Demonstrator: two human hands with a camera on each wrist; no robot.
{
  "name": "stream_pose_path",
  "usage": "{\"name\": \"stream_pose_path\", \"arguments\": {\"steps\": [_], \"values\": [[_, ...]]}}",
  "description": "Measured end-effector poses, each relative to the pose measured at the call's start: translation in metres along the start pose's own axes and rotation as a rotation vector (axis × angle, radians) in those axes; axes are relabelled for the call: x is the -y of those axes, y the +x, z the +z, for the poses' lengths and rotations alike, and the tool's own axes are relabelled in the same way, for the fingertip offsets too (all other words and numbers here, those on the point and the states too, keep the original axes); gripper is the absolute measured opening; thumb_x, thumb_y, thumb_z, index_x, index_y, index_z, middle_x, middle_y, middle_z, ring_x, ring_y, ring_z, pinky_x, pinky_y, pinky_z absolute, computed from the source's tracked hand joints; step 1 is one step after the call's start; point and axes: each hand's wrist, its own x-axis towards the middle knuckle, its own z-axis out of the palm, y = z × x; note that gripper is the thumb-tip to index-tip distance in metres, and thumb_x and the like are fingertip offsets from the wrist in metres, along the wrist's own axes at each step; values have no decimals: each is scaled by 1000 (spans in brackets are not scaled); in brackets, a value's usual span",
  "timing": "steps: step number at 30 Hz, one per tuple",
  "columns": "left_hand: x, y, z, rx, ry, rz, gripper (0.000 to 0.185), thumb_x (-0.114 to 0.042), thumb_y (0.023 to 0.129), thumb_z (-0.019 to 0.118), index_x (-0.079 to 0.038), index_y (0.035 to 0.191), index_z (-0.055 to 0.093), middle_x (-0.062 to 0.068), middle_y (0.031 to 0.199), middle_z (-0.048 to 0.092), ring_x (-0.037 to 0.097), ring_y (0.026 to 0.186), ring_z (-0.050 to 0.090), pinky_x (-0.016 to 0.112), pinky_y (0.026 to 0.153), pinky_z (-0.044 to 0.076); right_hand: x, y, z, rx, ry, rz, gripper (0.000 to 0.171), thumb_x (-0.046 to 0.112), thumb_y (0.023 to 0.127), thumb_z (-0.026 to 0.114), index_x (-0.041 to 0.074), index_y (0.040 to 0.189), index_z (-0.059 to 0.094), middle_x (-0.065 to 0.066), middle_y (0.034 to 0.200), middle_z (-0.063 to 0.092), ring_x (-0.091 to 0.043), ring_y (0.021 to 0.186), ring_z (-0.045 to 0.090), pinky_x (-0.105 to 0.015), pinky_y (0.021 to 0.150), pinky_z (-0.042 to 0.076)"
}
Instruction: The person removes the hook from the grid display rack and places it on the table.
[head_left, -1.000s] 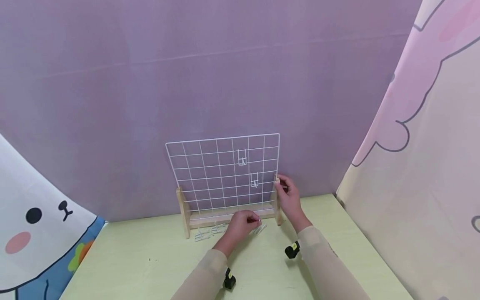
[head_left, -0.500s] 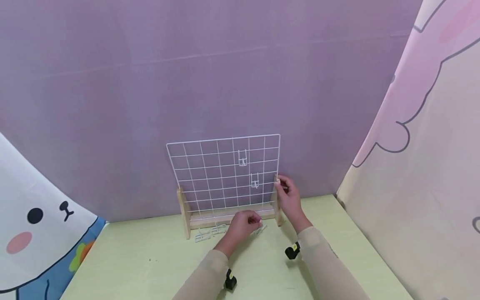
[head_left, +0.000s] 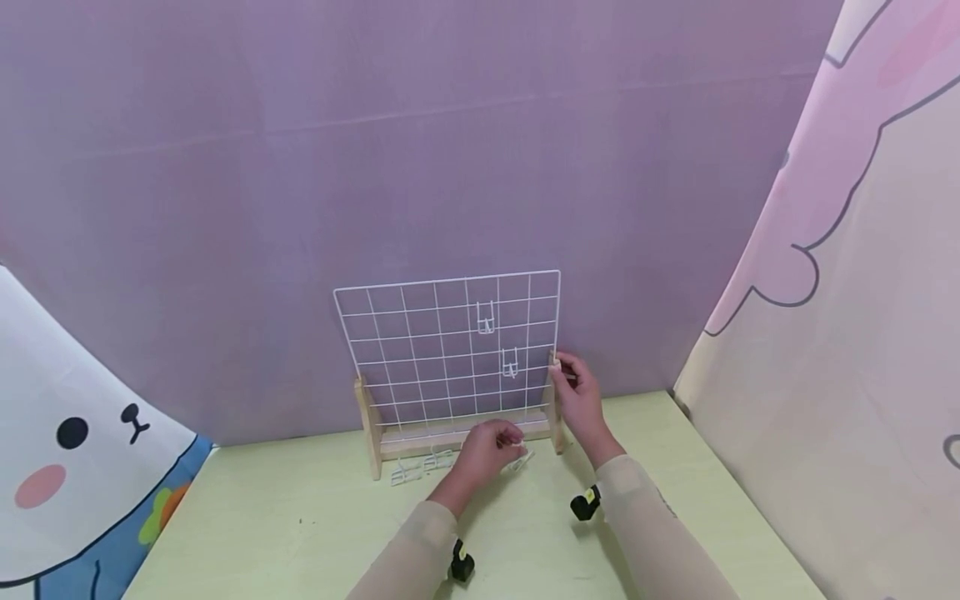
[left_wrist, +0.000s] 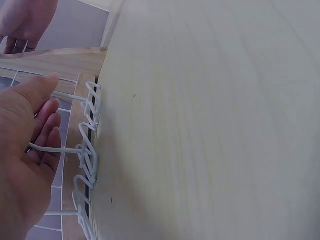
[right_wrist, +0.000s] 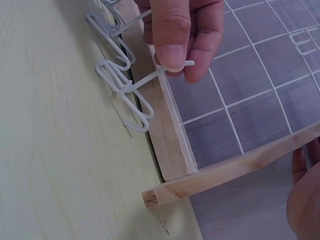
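Left hand [head_left: 486, 452] pinches a white hook [right_wrist: 126, 90] by its prong [right_wrist: 149, 78] while the right hand [head_left: 580, 402] grips the wooden post [head_left: 556, 423] (a gentle, steady brace serves best).

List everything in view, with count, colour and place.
Wire grid: 1, white, upright in the stand
Stand: 1, pale wood, on the table
Hung hooks: 2, white, on the grid's right half
Loose hooks: 3, white, in front of the stand
Table: 1, pale yellow-green, below everything
Backdrop: 1, purple, behind the table
Printed cloths: 2, white-and-blue left, pink-and-cream right
Wrist cameras: 2, black, one per wrist
Sleeves: 2, beige, on both arms
Left hand: 1, fingers pinching the rightmost loose hook
Right hand: 1, at the stand's right post
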Motion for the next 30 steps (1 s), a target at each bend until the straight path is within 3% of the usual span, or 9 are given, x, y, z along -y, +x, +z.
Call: {"name": "stream_pose_path", "arguments": {"steps": [11, 18, 22, 30], "values": [[-5, -3, -5, -5, -32, -14, 17, -10, 98, 86, -9, 114, 79, 11, 112, 78, 19, 101, 72, 32, 90, 61, -1, -1, 1, -10, 8, -9, 31, 17, 112, 68, 7, 142, 68, -17, 125, 68, -22, 108, 65, -25, 89, 60], [-16, -3, -14, -72, -55, -14, 20, -13, 101, 83, -2, 117, 79, -3, 102, 77, 12, 93, 69, 32, 87, 61, -2, 0, 0, -1, 8, -20, 30, 18, 112, 69, 9, 140, 68, -17, 125, 69, -28, 109, 65, -48, 96, 63], [-22, -3, -23, -114, -61, -4, 15, -15, 101, 83, -6, 113, 79, -4, 101, 76, 13, 95, 69, 32, 88, 60, -2, 0, 0, -4, 3, -10, 30, 18, 111, 69, 9, 140, 68, -16, 126, 69, -27, 110, 66, -55, 99, 61], [-32, -1, -46, -134, -62, -6, 15, -23, 104, 80, -13, 116, 78, -5, 108, 76, 15, 104, 68, 37, 96, 58, -4, 0, 0, -6, 12, -9, 30, 16, 112, 69, 8, 140, 68, -17, 126, 68, -23, 109, 65, -24, 88, 59]]}}
